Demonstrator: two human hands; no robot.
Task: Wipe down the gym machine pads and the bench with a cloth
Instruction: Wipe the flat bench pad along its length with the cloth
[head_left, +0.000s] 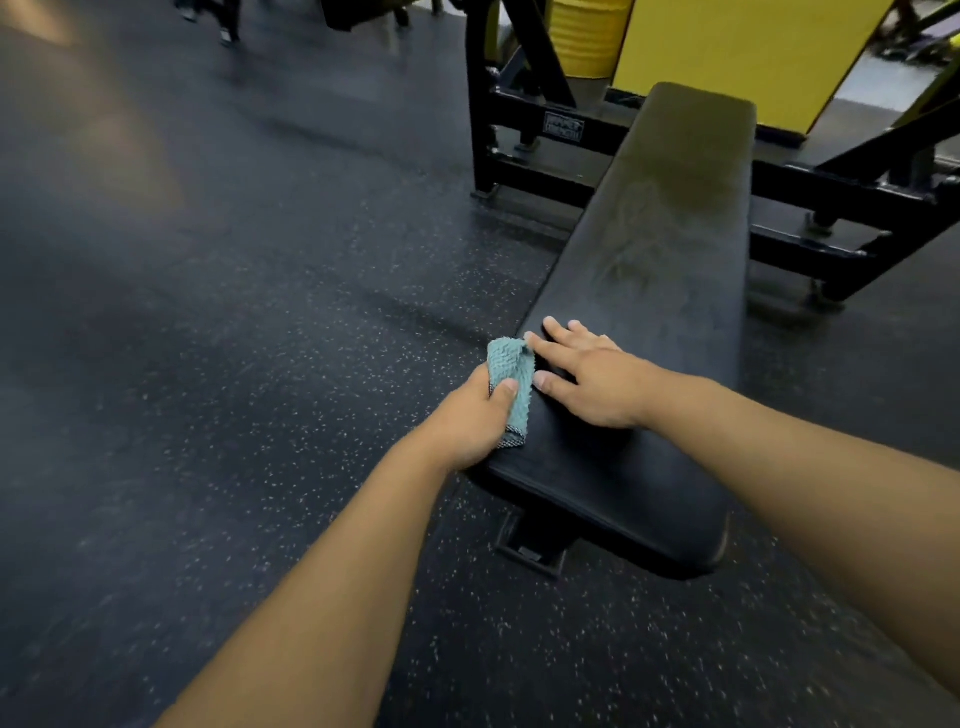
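1. Head view: the speckled rubber floor (218, 322) fills the left and bottom of the picture, and its far part is blurred and dim.
2. The black machine frame (524, 130) stands behind the bench; its upper parts run out of the top edge, and the small label on its crossbar is too blurred to read. Yellow panels (737, 47) behind it are also cut off at the top.
3. The flat bench (670, 249) runs from the near centre up toward the frame. Its black pad looks dull, with pale smeared marks across the middle. Its near foot is mostly hidden under the pad.
4. The right hand (592, 379) lies palm down on the pad near its left edge, fingers spread and flat, gripping nothing.
5. The left hand (478, 415) is closed around the cloth, thumb pressed on top, at the bench's left side edge.
6. The teal cloth (511, 374) is folded, knobbly in texture with a dark hem, and sits against the pad's left edge, just beside the right fingertips.
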